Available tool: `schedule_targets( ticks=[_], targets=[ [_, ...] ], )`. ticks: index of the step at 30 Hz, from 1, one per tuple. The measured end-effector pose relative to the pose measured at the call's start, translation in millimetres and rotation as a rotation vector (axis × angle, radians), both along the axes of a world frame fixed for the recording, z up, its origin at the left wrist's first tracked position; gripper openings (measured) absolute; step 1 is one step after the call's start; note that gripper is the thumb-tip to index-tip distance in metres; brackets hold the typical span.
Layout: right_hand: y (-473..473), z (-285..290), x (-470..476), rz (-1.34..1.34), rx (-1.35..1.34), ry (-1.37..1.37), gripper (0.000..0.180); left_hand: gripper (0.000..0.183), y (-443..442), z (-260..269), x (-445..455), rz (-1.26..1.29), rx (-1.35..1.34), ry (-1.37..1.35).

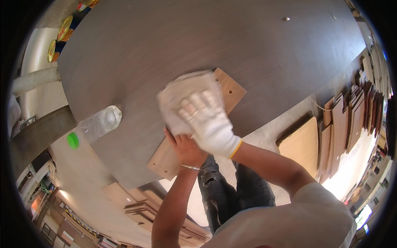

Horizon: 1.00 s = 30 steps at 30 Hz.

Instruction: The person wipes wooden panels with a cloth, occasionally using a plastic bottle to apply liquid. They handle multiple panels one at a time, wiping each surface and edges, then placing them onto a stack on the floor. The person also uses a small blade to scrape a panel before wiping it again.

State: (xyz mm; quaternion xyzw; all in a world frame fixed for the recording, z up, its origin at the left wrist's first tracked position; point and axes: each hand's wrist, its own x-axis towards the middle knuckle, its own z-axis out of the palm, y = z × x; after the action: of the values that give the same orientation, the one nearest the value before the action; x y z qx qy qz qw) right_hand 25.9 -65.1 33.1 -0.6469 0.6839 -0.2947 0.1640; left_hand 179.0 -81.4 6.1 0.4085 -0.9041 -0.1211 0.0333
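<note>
A brown wooden board (232, 90) with drilled holes near its ends lies at a slant on the dark tabletop (198, 37). My right hand (207, 119), in a white knitted glove with a yellow cuff edge, presses a pale cloth (176, 93) onto the board's middle; both are motion-blurred. The cloth spreads past the board's upper left edge. My bare left hand (189, 150), with a silvery bracelet at the wrist, holds the board lower down, its fingertips against the cloth's edge. The cloth hides the middle of the board.
A clear plastic bottle (100, 124) with a green cap lies by the table's left edge. Cans (65, 28) stand beyond the upper left edge. Cut wooden panels lean in rows (338, 133) at right; more panels (145, 207) lie below. A small object (286, 19) rests far right on the tabletop.
</note>
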Motion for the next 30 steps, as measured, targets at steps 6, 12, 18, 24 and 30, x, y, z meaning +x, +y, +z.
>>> schedule_targets(
  ticks=[6, 12, 18, 24, 30],
  targets=[
    [-21, -20, -81, 0.01, -0.158, 0.227, 0.047, 0.076, 2, -6, -2, 0.054, -0.061, 0.011],
    [-6, -21, -37, -0.017, -0.149, 0.158, 0.049, 0.078, -1, -12, 1, 0.02, -0.12, -0.031],
    [-39, -14, -71, -0.209, -0.112, 0.178, 0.05, 0.081, 2, -9, -1, 0.061, -0.057, -0.075],
    [-2, -20, 0, -0.038, -0.133, -0.056, 0.045, 0.074, 3, -8, 4, -0.019, -0.073, -0.085],
    [1, -4, -62, -0.278, 0.051, 0.141, 0.063, 0.08, 5, -5, -3, 0.028, -0.016, -0.066]
  ],
)
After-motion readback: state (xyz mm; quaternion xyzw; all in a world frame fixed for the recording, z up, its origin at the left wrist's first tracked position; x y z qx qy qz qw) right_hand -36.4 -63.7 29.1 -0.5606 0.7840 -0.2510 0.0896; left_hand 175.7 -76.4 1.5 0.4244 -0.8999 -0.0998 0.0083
